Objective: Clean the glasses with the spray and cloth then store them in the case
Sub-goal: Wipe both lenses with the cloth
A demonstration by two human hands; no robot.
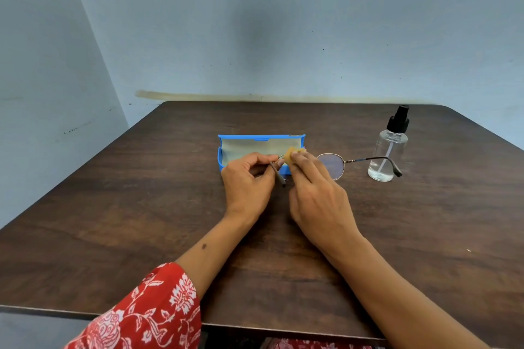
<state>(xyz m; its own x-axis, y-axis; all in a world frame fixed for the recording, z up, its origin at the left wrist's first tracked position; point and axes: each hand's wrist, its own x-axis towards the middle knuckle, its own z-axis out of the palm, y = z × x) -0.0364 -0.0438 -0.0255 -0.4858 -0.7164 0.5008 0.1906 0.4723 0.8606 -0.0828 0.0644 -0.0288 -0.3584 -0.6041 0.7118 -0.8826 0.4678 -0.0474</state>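
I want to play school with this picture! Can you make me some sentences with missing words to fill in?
1. The case is the colour ____.
2. The right hand rubs the glasses with a yellow ____.
3. The spray bottle has a black top and stands to the ____ of the case.
4. The lid of the case is ____.

Missing words: blue; cloth; right; open

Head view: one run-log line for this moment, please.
step: wiping lens | left hand: holds glasses | right hand: cloth | case: open
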